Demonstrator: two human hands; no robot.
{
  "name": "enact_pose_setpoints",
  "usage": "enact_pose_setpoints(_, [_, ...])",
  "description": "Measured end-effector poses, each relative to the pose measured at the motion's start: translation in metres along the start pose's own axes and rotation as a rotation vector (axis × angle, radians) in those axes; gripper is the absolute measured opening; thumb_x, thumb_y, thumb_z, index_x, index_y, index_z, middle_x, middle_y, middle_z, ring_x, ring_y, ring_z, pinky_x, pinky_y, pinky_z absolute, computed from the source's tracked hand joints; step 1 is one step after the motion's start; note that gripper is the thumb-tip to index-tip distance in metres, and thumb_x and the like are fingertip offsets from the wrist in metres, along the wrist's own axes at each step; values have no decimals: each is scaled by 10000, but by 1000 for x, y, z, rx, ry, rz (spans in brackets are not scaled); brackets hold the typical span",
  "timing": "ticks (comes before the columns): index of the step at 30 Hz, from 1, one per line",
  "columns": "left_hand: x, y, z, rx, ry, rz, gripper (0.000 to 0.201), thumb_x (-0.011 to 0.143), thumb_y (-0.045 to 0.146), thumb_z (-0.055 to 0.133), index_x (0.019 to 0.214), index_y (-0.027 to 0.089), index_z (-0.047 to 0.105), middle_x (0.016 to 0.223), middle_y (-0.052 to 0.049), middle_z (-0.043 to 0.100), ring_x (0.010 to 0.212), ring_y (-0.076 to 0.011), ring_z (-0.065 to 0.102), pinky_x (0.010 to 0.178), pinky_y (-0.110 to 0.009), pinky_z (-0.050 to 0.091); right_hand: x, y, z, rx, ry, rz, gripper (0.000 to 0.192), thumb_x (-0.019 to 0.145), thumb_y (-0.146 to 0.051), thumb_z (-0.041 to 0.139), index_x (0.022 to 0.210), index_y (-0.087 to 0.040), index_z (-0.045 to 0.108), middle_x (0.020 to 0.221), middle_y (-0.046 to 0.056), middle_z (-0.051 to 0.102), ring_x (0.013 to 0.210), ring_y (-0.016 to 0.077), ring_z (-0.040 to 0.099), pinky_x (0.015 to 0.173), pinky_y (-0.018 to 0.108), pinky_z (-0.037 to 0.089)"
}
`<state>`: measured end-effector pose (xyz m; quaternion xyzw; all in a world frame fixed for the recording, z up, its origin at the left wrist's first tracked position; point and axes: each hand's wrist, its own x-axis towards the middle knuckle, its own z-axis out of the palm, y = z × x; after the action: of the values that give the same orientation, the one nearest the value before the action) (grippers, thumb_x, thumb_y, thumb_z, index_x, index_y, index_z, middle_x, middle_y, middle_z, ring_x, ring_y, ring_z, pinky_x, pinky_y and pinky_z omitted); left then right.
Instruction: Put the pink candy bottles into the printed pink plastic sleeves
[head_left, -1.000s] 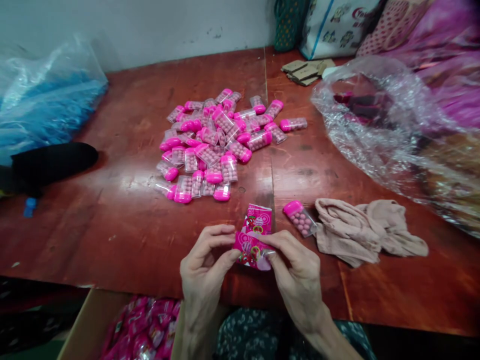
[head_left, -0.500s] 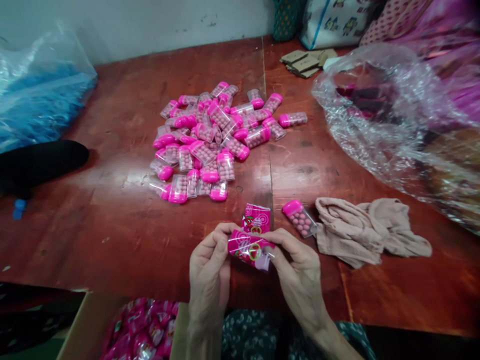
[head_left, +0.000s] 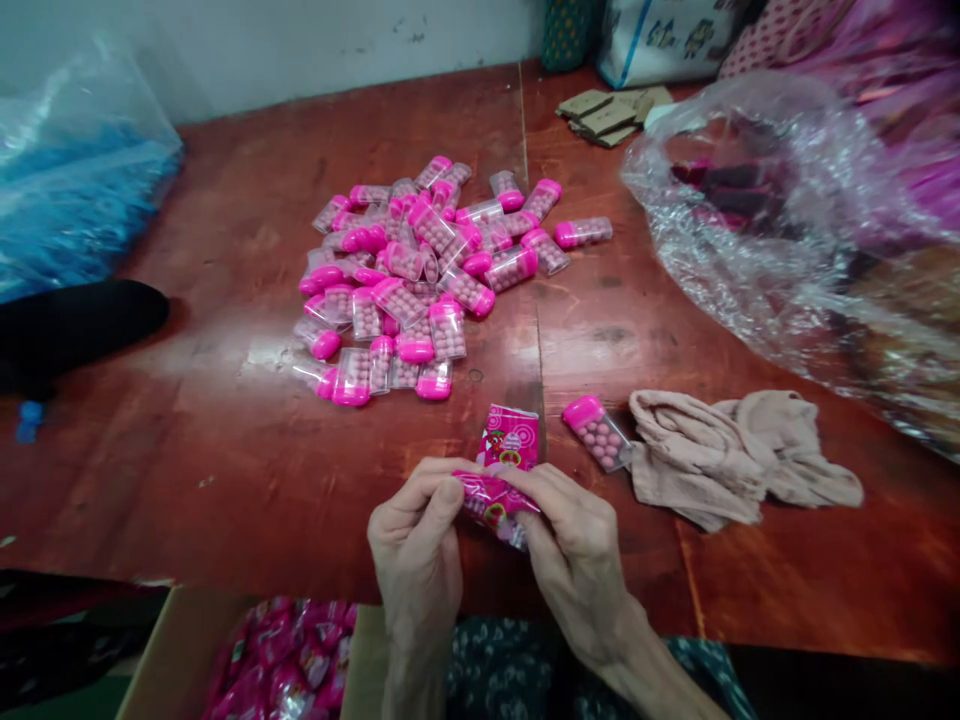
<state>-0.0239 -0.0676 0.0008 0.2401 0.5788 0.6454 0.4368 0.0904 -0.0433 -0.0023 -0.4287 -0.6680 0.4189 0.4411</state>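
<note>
Between my two hands is a shiny pink printed sleeve (head_left: 491, 500), crumpled and bent. My left hand (head_left: 420, 535) pinches its left end between thumb and fingers. On its right end, my right hand (head_left: 574, 540) is closed, the fingertips partly hidden behind the film. A second pink printed sleeve (head_left: 512, 430) lies flat on the table just beyond. To the right of it rests one clear candy container (head_left: 600, 435) with a pink cap and pink balls inside, touching a beige cloth (head_left: 705, 460). Farther off is a heap of similar candy containers (head_left: 405, 300).
A cardboard box (head_left: 176, 650) of pink wrapped packs stands below the table's front edge. At left are a bag of blue material (head_left: 75, 200) and a black object (head_left: 97, 320). Clear plastic sheeting (head_left: 787, 270) covers the right side; cardboard pieces (head_left: 611, 115) lie at the back.
The sleeve between my hands has gone from fairly flat to crumpled. My right hand has shifted slightly left, and the whole view has moved a little.
</note>
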Motion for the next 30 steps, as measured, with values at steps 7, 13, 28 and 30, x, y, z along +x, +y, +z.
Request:
enact_pose_setpoints(7, [12,1,-17,-53,294,19,65,696,186,669,658,162,717,718,-15,659,714,-125,579,682,-219,468,-1,15,-28,-53,206,289,239,872,-142,472,1045,-207,625,794,11,668,681,141,607,676,277,492])
enact_pose_setpoints(13, [11,2,-16,-59,298,38,73,725,165,648,714,158,720,778,-12,669,778,-120,588,731,-210,473,0,-5,-20,48,86,213,59,766,-195,668,823,-207,665,714,-4,620,647,139,585,592,252,471])
enact_pose_setpoints(28, [-4,7,4,-143,124,-277,221,726,273,662,886,125,698,830,-90,698,727,-164,634,662,-227,499,1,-7,8,202,0,118,188,814,-147,589,629,-146,622,766,45,544,724,157,546,630,265,463])
enact_pose_setpoints(30, [-4,7,4,-198,160,-291,208,728,270,656,878,131,694,801,-73,691,714,-152,629,661,-222,499,-1,-10,10,190,-16,65,243,846,-188,556,610,-141,592,748,44,524,709,152,533,619,260,450])
